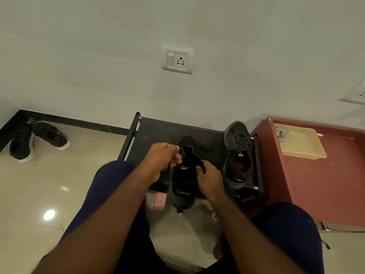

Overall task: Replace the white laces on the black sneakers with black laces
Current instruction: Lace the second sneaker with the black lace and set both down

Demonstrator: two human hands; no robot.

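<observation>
1. Two hands are at the near sneaker (183, 175), which sits at the front of the black shoe rack (158, 131) between your knees, its heel hanging past the rack's front edge.
2. Your left hand (164, 159) has its fingers curled, with thumb and fingertips pinched on a dark strand at the left edge of the upper. I judge this to be the black lace (170, 168), though dark on dark makes it hard to be sure.
3. Your right hand (209, 180) is curled round the right side of the shoe's opening and grips the collar there to steady it.
4. The sneaker's long axis runs away from you, heel nearest and toe toward the wall, leaning slightly left. The eyelet rows therefore lie along that line, just beyond your left fingertips.
5. The left hand is the nearer one to the eyelets, so the threading falls to it, and the lace end should travel across the axis toward your right hand.
6. The second sneaker (237, 153) stands just to the right on the same rack and already carries dark speckled laces. No white lace shows on either shoe.
</observation>
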